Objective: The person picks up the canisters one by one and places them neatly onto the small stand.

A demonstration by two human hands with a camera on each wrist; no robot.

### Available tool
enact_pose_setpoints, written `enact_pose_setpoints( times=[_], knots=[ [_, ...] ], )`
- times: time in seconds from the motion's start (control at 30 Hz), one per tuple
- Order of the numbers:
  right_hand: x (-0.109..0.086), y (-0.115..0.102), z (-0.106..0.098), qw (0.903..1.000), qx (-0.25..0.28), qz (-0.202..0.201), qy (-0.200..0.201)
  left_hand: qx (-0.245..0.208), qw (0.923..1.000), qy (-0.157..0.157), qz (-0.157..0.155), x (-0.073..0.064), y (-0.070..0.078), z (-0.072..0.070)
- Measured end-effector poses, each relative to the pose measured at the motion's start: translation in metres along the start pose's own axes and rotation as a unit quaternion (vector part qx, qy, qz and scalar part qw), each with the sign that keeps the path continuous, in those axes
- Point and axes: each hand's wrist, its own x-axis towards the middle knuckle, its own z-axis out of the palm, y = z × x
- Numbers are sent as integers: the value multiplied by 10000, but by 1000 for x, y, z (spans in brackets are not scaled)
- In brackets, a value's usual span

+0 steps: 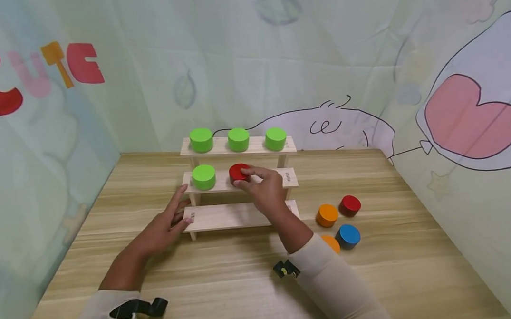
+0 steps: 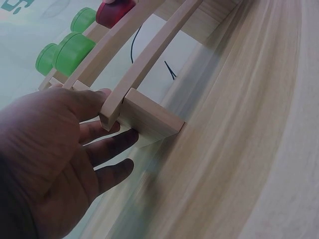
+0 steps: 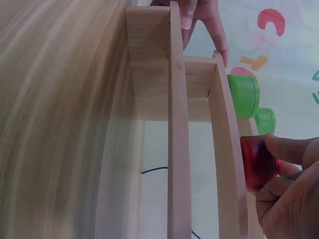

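Note:
A three-step wooden rack [image 1: 225,217] stands on the table. My right hand [image 1: 266,190] pinches a red disc [image 1: 239,173] between thumb and fingers on the middle step. To its left on that step sits a green disc [image 1: 203,177]. Three more green discs line the top step, one of them at its middle [image 1: 238,140]. My left hand [image 1: 166,227] rests against the rack's left end, fingers fairly straight, spread between the bottom and middle steps. In the right wrist view, the red disc [image 3: 256,162] is right at the step's surface.
Right of the rack, loose discs lie on the wooden table [image 1: 397,262]: a red one [image 1: 350,206], a blue one [image 1: 348,236] and an orange one [image 1: 327,215]. Another orange disc [image 1: 330,244] is partly hidden by my right sleeve. Printed cloth [image 1: 234,60] hangs behind the table.

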Motion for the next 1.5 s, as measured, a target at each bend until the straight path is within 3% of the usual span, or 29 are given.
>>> enact_pose_setpoints(
  times=[0.8,1.2,1.5],
  knots=[
    [-3,-7,-9,9984,-495,-286,3,62,10000,33,-41,-1,0,-1],
    [-6,-21,-43,9975,-699,-51,-101,-66,10000,-17,-63,1,-2,1],
    [-2,-15,-80,9939,-1092,-47,-108,31,10000,23,-22,4,-2,3]
  ],
)
